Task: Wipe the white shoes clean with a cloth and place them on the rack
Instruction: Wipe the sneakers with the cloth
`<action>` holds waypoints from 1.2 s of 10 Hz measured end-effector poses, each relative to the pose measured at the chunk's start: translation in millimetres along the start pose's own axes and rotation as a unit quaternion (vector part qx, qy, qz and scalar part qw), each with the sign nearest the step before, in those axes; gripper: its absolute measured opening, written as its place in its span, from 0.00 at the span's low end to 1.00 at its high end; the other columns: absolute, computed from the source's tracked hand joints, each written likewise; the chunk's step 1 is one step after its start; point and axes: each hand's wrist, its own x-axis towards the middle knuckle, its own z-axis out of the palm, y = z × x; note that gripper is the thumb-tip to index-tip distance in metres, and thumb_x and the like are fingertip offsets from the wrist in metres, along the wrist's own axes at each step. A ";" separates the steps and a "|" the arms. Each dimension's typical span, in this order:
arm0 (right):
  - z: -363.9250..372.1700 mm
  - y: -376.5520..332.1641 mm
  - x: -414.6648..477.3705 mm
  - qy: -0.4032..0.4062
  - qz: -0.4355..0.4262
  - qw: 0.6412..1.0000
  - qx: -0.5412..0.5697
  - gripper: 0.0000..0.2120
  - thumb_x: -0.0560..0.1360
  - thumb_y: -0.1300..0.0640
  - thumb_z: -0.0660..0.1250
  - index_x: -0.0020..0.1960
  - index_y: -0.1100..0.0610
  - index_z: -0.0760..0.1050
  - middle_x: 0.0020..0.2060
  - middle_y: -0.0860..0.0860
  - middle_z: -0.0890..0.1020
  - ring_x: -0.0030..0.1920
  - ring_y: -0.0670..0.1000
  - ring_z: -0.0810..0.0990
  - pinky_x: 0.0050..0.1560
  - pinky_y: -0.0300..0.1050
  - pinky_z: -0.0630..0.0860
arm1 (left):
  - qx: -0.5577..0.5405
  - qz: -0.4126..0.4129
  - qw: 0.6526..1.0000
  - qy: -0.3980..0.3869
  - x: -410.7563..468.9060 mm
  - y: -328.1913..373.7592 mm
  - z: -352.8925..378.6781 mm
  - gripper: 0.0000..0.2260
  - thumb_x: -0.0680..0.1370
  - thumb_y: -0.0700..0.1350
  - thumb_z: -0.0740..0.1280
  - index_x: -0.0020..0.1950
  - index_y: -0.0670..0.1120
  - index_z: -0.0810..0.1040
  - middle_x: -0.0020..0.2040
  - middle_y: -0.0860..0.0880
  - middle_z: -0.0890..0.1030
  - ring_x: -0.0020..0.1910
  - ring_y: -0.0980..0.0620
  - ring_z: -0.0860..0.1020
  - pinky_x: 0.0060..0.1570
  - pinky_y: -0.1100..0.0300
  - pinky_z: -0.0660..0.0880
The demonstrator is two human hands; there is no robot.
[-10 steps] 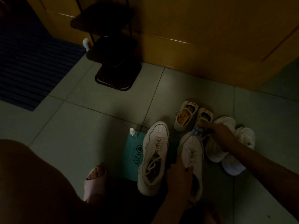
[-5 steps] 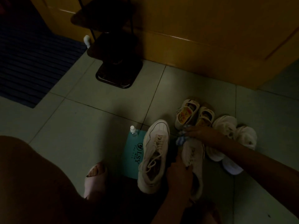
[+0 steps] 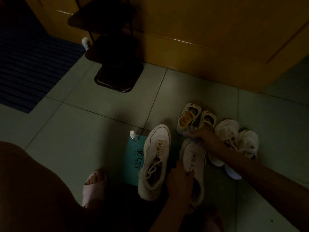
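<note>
The rack (image 3: pixel 115 77) stands well beyond the pouch (image 3: pixel 133 158), against the door (image 3: pixel 200 22); its shelves are too dark to tell what they hold, and no white shoe shows there, so I judge the placing is all ahead of you. One sneaker (image 3: pixel 155 158) lies partly on the pouch's right edge, toe away from you, likely parked for its turn; the shoe (image 3: pixel 194 158) you are working on sits just right of that. Your left hand (image 3: pixel 179 180) clasps this shoe at its laces and collar, probably to steady it against rubbing; your right hand (image 3: pixel 204 136) is curled round the cloth (image 3: pixel 189 133) at the toe. Your right arm crosses another white pair (image 3: pixel 234 136) further right of the pouch, hiding part of it; the cloth is a pale wad, mostly buried in your fingers; the bottle (image 3: pixel 133 136) at the pouch's far corner is too dim to read.
</note>
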 end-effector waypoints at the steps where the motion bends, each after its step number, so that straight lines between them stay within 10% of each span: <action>1: 13.2 -1.9 -4.8 -0.027 -0.034 0.999 -0.032 0.16 0.77 0.68 0.61 0.63 0.62 0.74 0.67 0.55 0.71 0.68 0.54 0.69 0.69 0.44 0.65 | -0.008 0.014 1.000 0.015 1.8 -1.6 1.5 0.27 0.78 0.54 0.61 0.74 0.49 0.57 0.69 0.45 0.70 0.66 0.46 0.71 0.63 0.53 0.71; 5: 4.3 10.5 -52.0 0.038 0.077 0.996 0.018 0.18 0.77 0.67 0.59 0.66 0.59 0.71 0.63 0.59 0.76 0.64 0.59 0.73 0.65 0.46 0.66 | -0.020 0.026 0.999 0.023 -0.2 -5.2 1.4 0.27 0.78 0.53 0.63 0.74 0.49 0.59 0.69 0.45 0.70 0.66 0.46 0.71 0.63 0.52 0.71; 7: -13.3 16.4 -48.6 0.082 0.127 0.987 0.061 0.18 0.77 0.68 0.60 0.66 0.62 0.71 0.59 0.62 0.78 0.50 0.55 0.79 0.39 0.18 0.67 | -0.042 0.038 0.998 0.035 -0.7 -7.2 2.0 0.27 0.77 0.52 0.64 0.73 0.50 0.60 0.68 0.46 0.72 0.65 0.48 0.72 0.63 0.52 0.72; 9: 17.7 -13.0 -39.3 0.078 0.040 0.996 0.025 0.18 0.79 0.60 0.59 0.68 0.55 0.68 0.69 0.52 0.69 0.70 0.52 0.66 0.67 0.39 0.63 | 0.010 0.115 0.993 0.038 -2.1 -6.1 -0.8 0.25 0.80 0.52 0.58 0.76 0.50 0.55 0.71 0.48 0.69 0.68 0.50 0.69 0.66 0.58 0.66; 11: 39.8 -15.4 -52.3 0.171 0.052 0.980 0.091 0.17 0.78 0.65 0.59 0.66 0.60 0.70 0.67 0.51 0.70 0.68 0.48 0.65 0.66 0.30 0.62 | -0.012 0.109 0.992 0.060 -7.6 -3.7 -4.2 0.26 0.79 0.50 0.61 0.75 0.54 0.56 0.60 0.44 0.79 0.56 0.45 0.78 0.51 0.57 0.71; 12: 54.2 -10.9 -61.1 0.198 0.105 0.965 0.140 0.16 0.78 0.67 0.59 0.65 0.62 0.71 0.64 0.55 0.73 0.65 0.56 0.71 0.60 0.29 0.64 | -0.040 0.106 0.993 0.041 -2.0 -2.6 -2.6 0.21 0.80 0.49 0.59 0.73 0.50 0.62 0.65 0.46 0.75 0.63 0.47 0.74 0.61 0.58 0.68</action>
